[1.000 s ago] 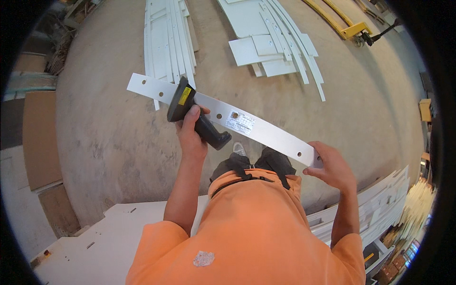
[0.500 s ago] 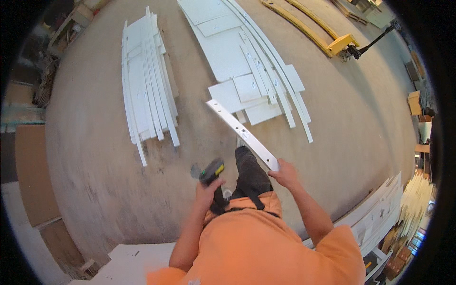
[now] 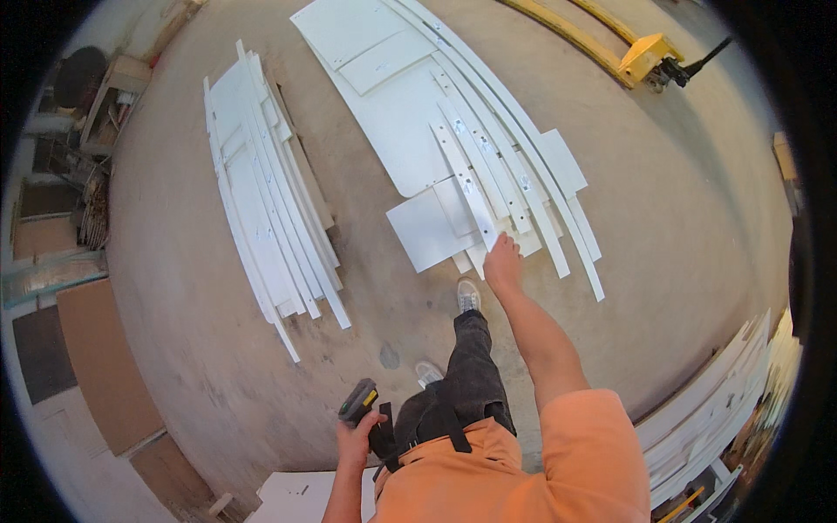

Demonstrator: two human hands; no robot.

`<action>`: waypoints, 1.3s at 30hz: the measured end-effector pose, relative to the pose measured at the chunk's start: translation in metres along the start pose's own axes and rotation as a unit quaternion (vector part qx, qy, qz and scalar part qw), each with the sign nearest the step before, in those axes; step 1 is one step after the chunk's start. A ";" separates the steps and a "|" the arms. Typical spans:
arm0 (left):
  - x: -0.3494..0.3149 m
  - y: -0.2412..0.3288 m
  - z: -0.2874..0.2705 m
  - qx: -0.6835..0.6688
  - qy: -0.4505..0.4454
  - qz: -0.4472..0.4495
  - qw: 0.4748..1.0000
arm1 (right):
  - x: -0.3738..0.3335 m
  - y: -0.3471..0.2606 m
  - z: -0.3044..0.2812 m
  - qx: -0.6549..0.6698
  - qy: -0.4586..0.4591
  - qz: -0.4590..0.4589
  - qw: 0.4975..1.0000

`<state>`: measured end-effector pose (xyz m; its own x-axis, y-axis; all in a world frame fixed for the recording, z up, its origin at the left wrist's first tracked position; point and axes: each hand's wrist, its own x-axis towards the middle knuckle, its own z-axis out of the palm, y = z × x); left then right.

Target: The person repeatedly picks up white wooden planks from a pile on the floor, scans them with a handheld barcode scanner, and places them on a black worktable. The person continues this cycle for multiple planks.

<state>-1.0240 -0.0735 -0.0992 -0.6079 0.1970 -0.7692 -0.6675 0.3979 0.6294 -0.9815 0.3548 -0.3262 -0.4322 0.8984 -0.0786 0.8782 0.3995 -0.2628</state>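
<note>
My right hand (image 3: 503,264) is closed on the near end of a narrow white board strip (image 3: 465,185). The strip has drilled holes and a small label, and its far part reaches over a stack of white boards (image 3: 370,113). Whether it rests on the stack or hovers just above, I cannot tell. In my left hand (image 3: 356,438), held low by my waist, is a black handheld scanner (image 3: 358,402) with a pistol grip and a yellow mark. The left fingers wrap round its grip. Similar white strips (image 3: 493,170) lie on the stack beside the held one.
Another stack of white boards (image 3: 261,192) lies on the floor to the left. A yellow pallet jack (image 3: 647,57) stands at the far right. More boards (image 3: 719,410) are at the lower right, and brown panels (image 3: 113,366) lean along the left side.
My right hand has moved forward, bringing the strip from above the floor to over the stack. The scanner in my left hand has dropped lower and slightly left. My view has shifted.
</note>
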 end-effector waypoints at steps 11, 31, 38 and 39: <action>0.021 -0.045 -0.022 0.219 -0.182 0.168 0.944 | -0.248 0.042 -0.065 0.167 -0.082 0.008 0.982; -0.025 -0.280 0.061 0.657 -0.196 0.246 0.685 | -0.971 0.360 0.014 0.319 -0.126 0.619 0.707; -0.261 -0.456 0.280 0.813 -0.315 0.371 0.321 | -1.073 0.523 -0.034 0.384 0.168 0.700 0.578; -0.290 -0.477 0.305 0.781 -0.358 0.403 0.317 | -1.084 0.538 -0.043 0.388 0.209 0.696 0.566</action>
<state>-0.3985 -0.0466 -0.2100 0.3149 0.7288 -0.6080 0.9462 -0.1911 0.2610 -0.0314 -0.3959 -0.3415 0.7980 0.2731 -0.5372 -0.1164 -0.8047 -0.5821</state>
